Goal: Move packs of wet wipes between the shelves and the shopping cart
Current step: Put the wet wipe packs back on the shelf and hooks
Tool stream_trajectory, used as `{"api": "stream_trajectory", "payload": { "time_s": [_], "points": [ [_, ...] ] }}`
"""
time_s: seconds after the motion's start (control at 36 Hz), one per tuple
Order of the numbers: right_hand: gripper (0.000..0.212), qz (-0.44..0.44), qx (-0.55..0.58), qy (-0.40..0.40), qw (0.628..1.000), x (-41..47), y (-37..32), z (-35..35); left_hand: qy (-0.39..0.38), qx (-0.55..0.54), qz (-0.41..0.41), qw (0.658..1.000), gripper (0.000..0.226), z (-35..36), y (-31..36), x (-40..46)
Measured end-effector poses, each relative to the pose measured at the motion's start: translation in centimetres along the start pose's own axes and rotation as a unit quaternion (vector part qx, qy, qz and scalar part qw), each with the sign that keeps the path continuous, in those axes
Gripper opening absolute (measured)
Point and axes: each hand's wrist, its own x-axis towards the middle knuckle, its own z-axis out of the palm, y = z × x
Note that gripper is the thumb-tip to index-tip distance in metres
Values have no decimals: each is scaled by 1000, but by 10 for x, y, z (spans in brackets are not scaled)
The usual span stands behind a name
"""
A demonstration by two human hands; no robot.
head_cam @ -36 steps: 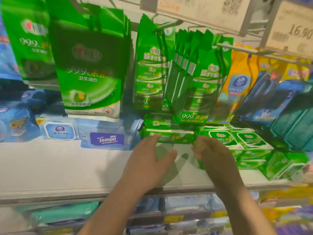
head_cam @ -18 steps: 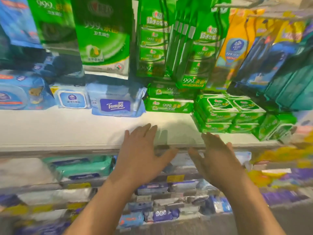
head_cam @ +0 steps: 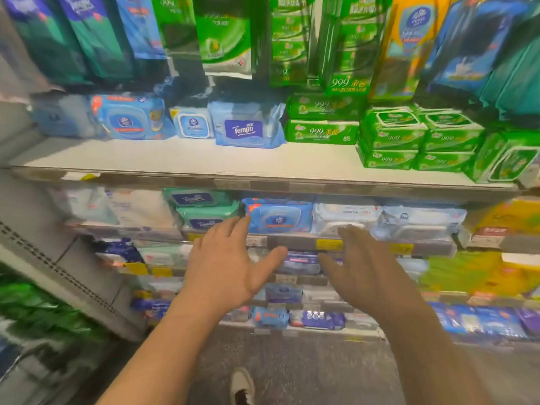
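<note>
- Left hand [head_cam: 230, 264]: fingers straight and spread, thumb out to the side, palm facing the shelves. It holds nothing. Its fingertips overlap the lower left corner of a blue pack [head_cam: 279, 216] in the picture; whether they touch it cannot be told.
- Right hand [head_cam: 369, 267]: fingers straight and spread wide, thumb pointing toward the other hand, nothing in it. It sits in front of the price strip [head_cam: 328, 244] of the second shelf, below a pale pack [head_cam: 344, 214].
- The two hands are level with each other and apart, with a gap between the thumbs.
- Second shelf, just behind the hands, left to right: two teal packs [head_cam: 204, 209] stacked one on the other, the blue pack, the pale pack, and a further pale blue pack [head_cam: 420, 219].
- Upper shelf [head_cam: 181, 159]: wipes stand along its back. A blue Tempo pack [head_cam: 247, 125] is near the middle, with a small white-lidded pack [head_cam: 193, 124] just beside it on the left and two stacked green packs [head_cam: 321, 119] on the right. More green packs [head_cam: 418, 138] are piled further right.
- Hanging green bags [head_cam: 225, 36] are above the upper shelf.
- Lower shelves hold blurred blue and purple packs.
- A shoe [head_cam: 242, 385] shows on the grey floor [head_cam: 306, 372].
- No cart is in view.
</note>
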Motion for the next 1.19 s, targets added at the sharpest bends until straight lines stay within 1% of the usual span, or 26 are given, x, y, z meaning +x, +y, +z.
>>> {"api": "stream_trajectory", "payload": {
  "time_s": [0.11,0.17,0.25,0.36,0.44,0.5,0.58,0.61,0.67,0.72,0.92,1.03,1.06,1.14,1.19],
  "points": [
    [61,-19,15,-30,999,-20,-22,0,-12,-11,-60,998,105,-16,-13,-33],
    [58,-39,2,-42,998,-28,-35,3,0,-9,-76,997,100,-25,-21,-48],
    [55,-81,-11,-46,996,-39,-56,10,-4,-17,-114,993,95,-39,-35,-70],
    [61,-107,-17,-68,992,-52,-96,21,7,-15,-163,986,94,-52,-71,-100],
    [62,-135,-40,-85,986,-61,-132,29,6,-17,-197,980,95,-62,-100,-123],
    [60,-150,-58,-95,982,-68,-161,38,11,-27,-219,975,97,-71,-124,-141],
    [54,-188,-57,-87,977,-82,-208,56,24,-51,-250,967,95,-85,-166,-171],
    [56,-198,-55,-84,975,-87,-227,63,27,-53,-263,963,94,-91,-182,-183],
    [66,-222,-59,-93,969,-99,-266,77,28,-47,-290,955,94,-103,-215,-207],
    [72,-240,-80,-118,960,-116,-307,87,32,-45,-319,946,93,-116,-248,-232],
    [62,-319,-97,-152,930,-174,-436,139,58,-70,-410,908,97,-153,-356,-317],
    [45,-376,-89,-148,911,-204,-499,164,67,-83,-451,886,95,-168,-405,-361],
    [45,-387,-96,-147,905,-210,-513,172,71,-85,-462,880,94,-172,-416,-371],
    [68,-408,-120,-163,890,-228,-552,190,93,-91,-491,861,94,-181,-446,-397],
    [68,-424,-128,-169,880,-239,-577,201,102,-97,-509,849,94,-184,-465,-411]
  ]
}}
